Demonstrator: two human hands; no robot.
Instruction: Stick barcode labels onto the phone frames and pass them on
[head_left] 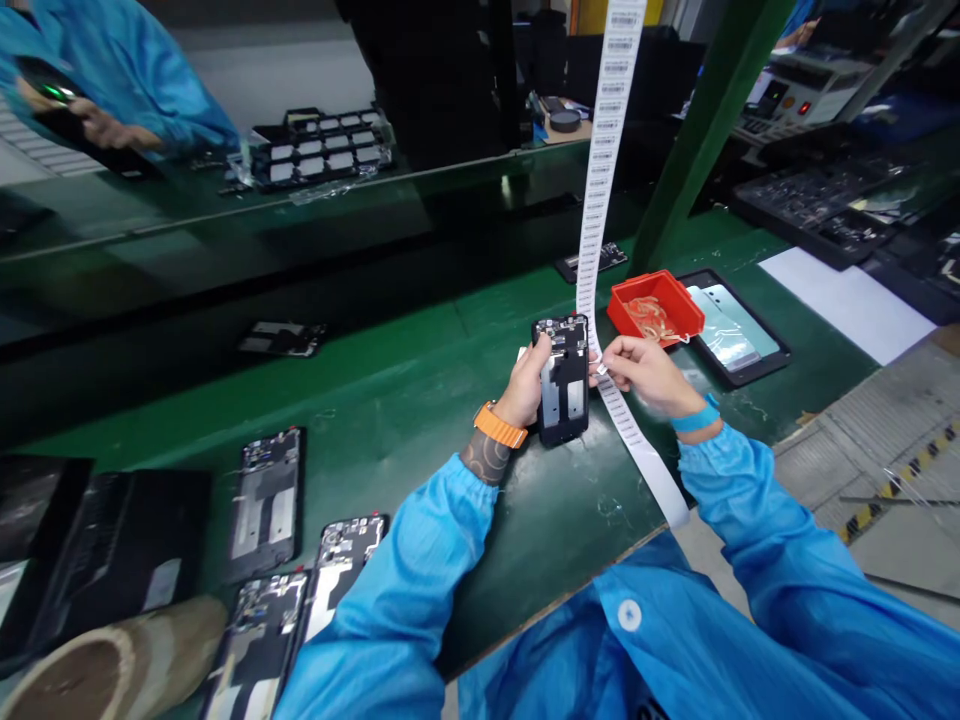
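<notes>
My left hand [527,385] grips an opened phone body [564,385] by its left side, thumb on top, its inner parts facing up. Just right of the phone, my right hand [637,370] pinches a small white label [601,368] between thumb and fingertips. A long strip of barcode labels [606,140] hangs down from above, passes behind the phone and runs over the table to its front edge. Beyond my right hand sits a red bin [658,305] with pale rubber bands [652,318] in it.
Several opened phones [266,495] lie at the left, by a cardboard tube [112,665]. A black tray [739,330] with pale phone covers [724,325] is at the right, near a white sheet [847,300]. A green post [709,130] rises behind. Across the bench, a co-worker's hands [109,128] hold a dark device.
</notes>
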